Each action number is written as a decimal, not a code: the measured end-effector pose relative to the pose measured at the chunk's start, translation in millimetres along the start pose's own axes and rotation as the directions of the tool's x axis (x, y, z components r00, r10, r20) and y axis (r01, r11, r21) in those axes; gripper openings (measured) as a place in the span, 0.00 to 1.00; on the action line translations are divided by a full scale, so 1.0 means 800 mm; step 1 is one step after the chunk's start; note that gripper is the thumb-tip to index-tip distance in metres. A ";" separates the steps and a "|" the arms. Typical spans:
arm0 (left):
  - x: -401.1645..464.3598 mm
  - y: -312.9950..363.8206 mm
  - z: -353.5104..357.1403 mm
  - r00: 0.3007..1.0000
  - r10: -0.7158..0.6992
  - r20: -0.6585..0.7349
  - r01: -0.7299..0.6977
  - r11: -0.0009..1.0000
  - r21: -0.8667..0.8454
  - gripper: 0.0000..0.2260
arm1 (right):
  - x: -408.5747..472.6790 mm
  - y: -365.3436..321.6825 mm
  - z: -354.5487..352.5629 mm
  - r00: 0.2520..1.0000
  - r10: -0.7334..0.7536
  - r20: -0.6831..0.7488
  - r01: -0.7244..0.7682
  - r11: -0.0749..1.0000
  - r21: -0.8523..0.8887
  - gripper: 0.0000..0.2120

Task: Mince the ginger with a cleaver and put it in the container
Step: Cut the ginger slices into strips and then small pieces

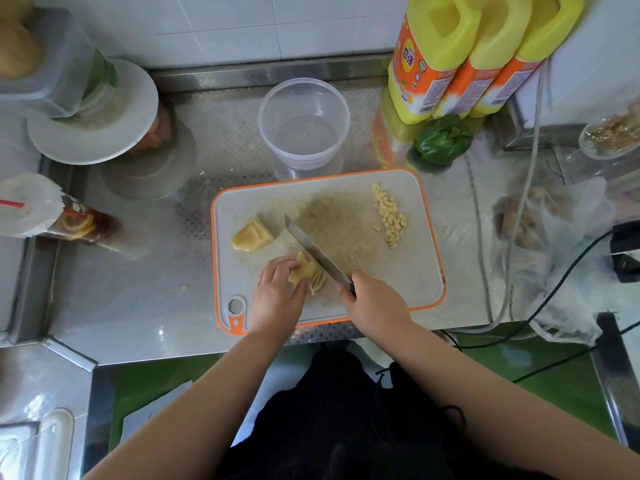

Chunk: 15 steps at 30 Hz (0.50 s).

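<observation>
On the grey, orange-rimmed cutting board (408, 271) my left hand (277, 296) holds down a stack of ginger slices (304, 270) with curled fingers. My right hand (375, 303) grips the cleaver (313, 249) by its handle; the blade lies against the right side of the stack. Thin cut strips (318, 284) lie under the blade near my left thumb. A bigger peeled ginger piece (251, 235) sits at the board's left. A pile of small diced pieces (389, 214) lies at the board's right. The clear round container (304, 124) stands empty behind the board.
Yellow oil jugs (450, 60) and a green pepper (443, 138) stand at the back right. A plate (93, 112) on stacked tubs and a lemon drink cup (52, 216) are at the left. Cables (519, 209) and a plastic bag (561, 244) lie right of the board.
</observation>
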State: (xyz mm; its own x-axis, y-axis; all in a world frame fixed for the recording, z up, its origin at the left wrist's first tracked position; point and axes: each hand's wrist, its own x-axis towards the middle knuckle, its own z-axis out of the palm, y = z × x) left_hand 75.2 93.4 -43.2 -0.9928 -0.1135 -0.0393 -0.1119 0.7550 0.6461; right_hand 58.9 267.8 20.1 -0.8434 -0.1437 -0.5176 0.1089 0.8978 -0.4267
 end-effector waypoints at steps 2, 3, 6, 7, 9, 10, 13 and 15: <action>0.004 -0.004 0.002 0.991 0.124 -0.051 -0.121 0.991 0.052 0.09 | -0.003 -0.001 -0.002 0.998 -0.025 -0.060 0.023 0.999 -0.035 0.11; 0.005 -0.005 0.002 0.977 0.201 -0.067 -0.196 0.978 0.072 0.07 | -0.004 -0.002 -0.003 0.995 -0.048 -0.088 0.042 0.997 -0.063 0.10; 0.009 -0.008 0.007 0.929 0.366 -0.050 -0.359 0.927 0.111 0.06 | -0.009 -0.006 -0.007 0.988 -0.110 -0.105 0.091 0.982 -0.167 0.11; 0.012 -0.008 0.008 0.928 0.371 -0.039 -0.364 0.924 0.115 0.05 | -0.011 -0.008 -0.007 0.987 -0.122 -0.102 0.101 0.976 -0.193 0.11; 0.015 -0.010 0.012 0.941 0.336 -0.027 -0.332 0.937 0.108 0.03 | -0.015 -0.009 -0.007 0.987 -0.131 -0.098 0.106 0.968 -0.227 0.11; 0.016 -0.010 0.012 0.948 0.317 -0.020 -0.313 0.944 0.100 0.04 | -0.016 -0.009 -0.007 0.988 -0.126 -0.089 0.102 0.966 -0.239 0.10; 0.016 -0.009 0.012 0.960 0.281 0.008 -0.281 0.958 0.060 0.11 | -0.016 -0.005 -0.004 0.993 -0.100 -0.054 0.084 0.964 -0.251 0.08; 0.016 -0.008 0.012 0.964 0.266 0.015 -0.266 0.963 0.041 0.11 | -0.013 -0.003 -0.001 0.996 -0.076 -0.046 0.062 0.964 -0.259 0.06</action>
State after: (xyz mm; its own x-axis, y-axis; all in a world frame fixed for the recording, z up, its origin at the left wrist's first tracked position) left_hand 62.9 93.2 -55.1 -0.9873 0.1011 0.1223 0.1548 0.7836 0.6017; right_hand 67.4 267.4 27.0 -0.8726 -0.1921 -0.4491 -0.0833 0.9644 -0.2509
